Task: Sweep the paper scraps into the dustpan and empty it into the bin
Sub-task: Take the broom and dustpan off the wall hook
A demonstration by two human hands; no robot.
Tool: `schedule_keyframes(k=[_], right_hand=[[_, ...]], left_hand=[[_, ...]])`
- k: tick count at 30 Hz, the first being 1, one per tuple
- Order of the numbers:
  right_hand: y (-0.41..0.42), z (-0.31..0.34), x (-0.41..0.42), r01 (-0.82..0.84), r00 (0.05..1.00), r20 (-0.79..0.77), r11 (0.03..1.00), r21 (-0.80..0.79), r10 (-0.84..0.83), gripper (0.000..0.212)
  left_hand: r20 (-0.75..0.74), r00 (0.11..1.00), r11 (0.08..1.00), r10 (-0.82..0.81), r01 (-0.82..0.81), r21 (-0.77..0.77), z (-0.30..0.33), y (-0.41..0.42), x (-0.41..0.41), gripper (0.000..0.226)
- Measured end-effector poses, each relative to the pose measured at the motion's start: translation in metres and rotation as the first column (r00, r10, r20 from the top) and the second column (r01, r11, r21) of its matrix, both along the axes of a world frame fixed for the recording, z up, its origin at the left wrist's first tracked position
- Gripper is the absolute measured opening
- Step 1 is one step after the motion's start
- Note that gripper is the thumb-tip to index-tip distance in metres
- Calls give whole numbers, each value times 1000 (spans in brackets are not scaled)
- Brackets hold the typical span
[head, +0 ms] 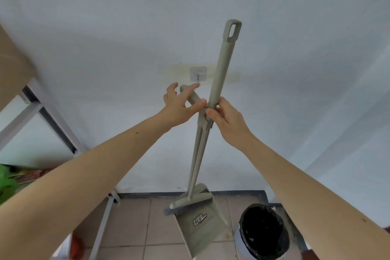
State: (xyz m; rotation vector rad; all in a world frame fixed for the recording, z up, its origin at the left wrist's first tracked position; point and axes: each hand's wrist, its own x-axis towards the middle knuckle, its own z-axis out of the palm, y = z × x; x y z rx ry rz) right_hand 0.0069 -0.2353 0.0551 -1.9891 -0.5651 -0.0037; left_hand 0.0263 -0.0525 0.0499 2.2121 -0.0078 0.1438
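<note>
Against the wall (105, 27), broom (221, 74) and dustpan (198, 228) stand clipped upright beside the bin (263, 232), right hand (228, 120) fingers wrapped round the broom handle, left hand (179, 105) half-open on the dustpan's.

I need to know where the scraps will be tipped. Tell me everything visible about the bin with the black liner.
The round pale bin stands upright on the tiled floor at lower right, near the wall. A black plastic liner is folded over its rim; the dark inside shows a few pale specks. Nothing touches it; the grey-green dustpan hangs just to its left.
</note>
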Motion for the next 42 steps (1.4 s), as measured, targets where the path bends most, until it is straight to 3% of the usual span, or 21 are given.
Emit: schedule_keyframes(k=[3,7,11,17,21,25,28,33,36,38,40,42], right_hand=[[-7,8,-13,-57,998,-15,998,-20,57,10],[-12,11,-33,-52,998,-38,998,-39,50,10],[-18,12,-51,-32,996,-81,998,-50,28,19],[-25,0,-74,-108,988,-127,981,-160,88,18],[-57,-17,-77,-35,971,-238,996,-77,16,12],[-68,-30,-80,-92,975,-219,957,-277,30,25],[-67,-41,-88,-63,962,-272,959,-275,-15,20],[-70,-57,-104,-57,826,-563,998,-30,31,24],[-66,-61,-113,2,637,-751,974,227,174,37],[-63,-60,-119,139,481,-845,932,335,232,42],[-56,-61,-123,192,412,-899,951,244,148,62],[-47,-62,-131,151,412,-911,987,53,-14,70]], left_hand=[[112,967,899,-227,164,406,4,13,-6,50],[-50,898,690,-437,370,622,36,15,-28,37],[-138,911,634,-389,374,677,39,9,-52,50],[-165,935,641,-313,336,690,10,4,-87,52],[-202,976,718,-81,198,667,-22,47,-105,55],[-237,967,715,-99,235,659,-51,50,-122,57],[-274,958,712,-80,247,657,-64,42,-139,57],[-327,944,719,31,206,663,-83,39,-173,57],[-300,951,731,79,149,666,-91,42,-192,58],[-284,953,732,107,118,671,-94,45,-206,61],[-284,951,727,123,109,678,-96,49,-219,61],[-321,940,750,115,129,649,-95,54,-229,58]])
